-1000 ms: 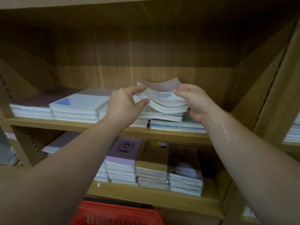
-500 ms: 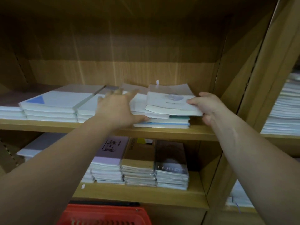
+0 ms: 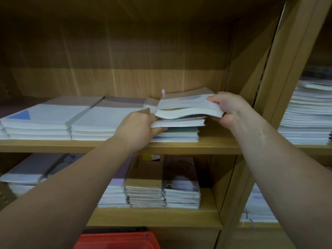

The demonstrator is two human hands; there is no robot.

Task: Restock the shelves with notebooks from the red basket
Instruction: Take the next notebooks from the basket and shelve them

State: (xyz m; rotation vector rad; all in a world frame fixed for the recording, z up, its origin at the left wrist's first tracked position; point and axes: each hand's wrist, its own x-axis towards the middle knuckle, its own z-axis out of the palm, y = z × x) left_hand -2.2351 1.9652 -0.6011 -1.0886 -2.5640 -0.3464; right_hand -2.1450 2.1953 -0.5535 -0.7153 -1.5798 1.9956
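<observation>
Gripping the top notebook (image 3: 186,107) by its right end, our right hand (image 3: 227,109) lifts it; our left hand (image 3: 140,125) pinches the stack (image 3: 177,130) beneath, on the shelf (image 3: 206,145).

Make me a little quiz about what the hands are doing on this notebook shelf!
1. True or false: the right hand grips the top notebook at its right edge.
2. What colour is the basket at the bottom?
3. The left hand is: A) in the basket, B) holding the left side of the notebook stack, C) on the lower shelf.

Key: 1 true; 2 red; 3 B.
</observation>
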